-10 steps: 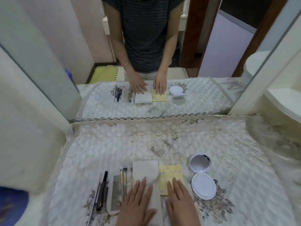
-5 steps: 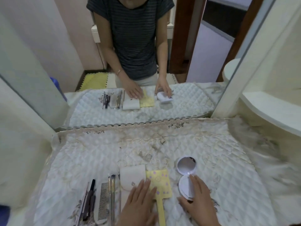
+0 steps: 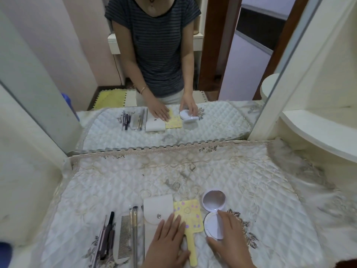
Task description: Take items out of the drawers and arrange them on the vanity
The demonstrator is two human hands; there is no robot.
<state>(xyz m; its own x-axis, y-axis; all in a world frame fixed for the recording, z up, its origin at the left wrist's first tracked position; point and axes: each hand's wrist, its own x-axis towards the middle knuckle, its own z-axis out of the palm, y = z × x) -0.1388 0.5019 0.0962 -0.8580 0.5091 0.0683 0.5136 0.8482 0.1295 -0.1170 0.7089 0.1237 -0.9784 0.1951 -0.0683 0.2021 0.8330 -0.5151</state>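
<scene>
No readable text, labels, brands or numbers on any item in view.

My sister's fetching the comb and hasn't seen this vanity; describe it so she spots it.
On the quilted white vanity cover, items lie in a row along the near edge. The comb lies near its left end, between the dark pencils and the thin brushes; it alone is pale, flat and toothed.

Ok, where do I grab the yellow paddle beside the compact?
By its handle, from the near edge: the yellow paddle lies flat, handle pointing toward you, uncovered, while the left hand rests on its wide head and the right hand holds the compact.
</scene>
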